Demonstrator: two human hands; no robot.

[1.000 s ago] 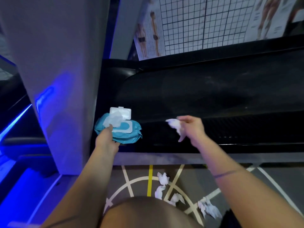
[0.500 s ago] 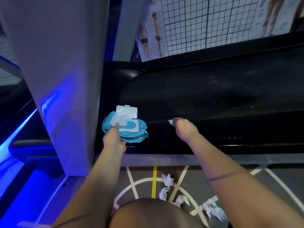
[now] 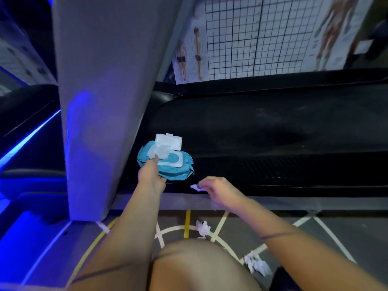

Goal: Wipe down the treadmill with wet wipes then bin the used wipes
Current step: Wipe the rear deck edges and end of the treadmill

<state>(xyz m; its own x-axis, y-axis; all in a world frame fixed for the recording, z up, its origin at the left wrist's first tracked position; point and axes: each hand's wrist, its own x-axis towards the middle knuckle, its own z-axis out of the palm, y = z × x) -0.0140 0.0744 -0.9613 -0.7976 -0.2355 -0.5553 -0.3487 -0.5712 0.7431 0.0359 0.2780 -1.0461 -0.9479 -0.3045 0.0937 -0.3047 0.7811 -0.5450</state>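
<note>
head view, looking down: at the far left a blue light strip [image 3: 27,139] glows along a dark edge. beside it a broad grey upright [image 3: 109,91] rises from the floor [image 3: 357,232], lit blue on its near face. just right of the upright the left hand [image 3: 151,175] grips the near left end of a teal wet wipes pack [image 3: 176,168]. its fingers [image 3: 155,159] are curled round the wrapper, one tip touching the white wipe [image 3: 156,151] that sticks up from the opening. the pack's white lid [image 3: 169,141] stands flipped open on the far side. the pack sits over the dark front end of the treadmill; whether it rests there or is held clear i cannot tell. to the right, near the pack but apart from it, the right hand [image 3: 220,192] hangs over the treadmill's near edge, its fingers [image 3: 204,182] pinched on a small crumpled wipe [image 3: 195,187]. the black treadmill belt [image 3: 273,131] runs off to the right behind both hands. on the lined floor, between the arms, lies a used wipe [image 3: 202,227], and further right a second clump [image 3: 257,265] lies just right of a bare knee [image 3: 199,265]. behind the treadmill leans a grid poster [image 3: 262,34] with body figures
</note>
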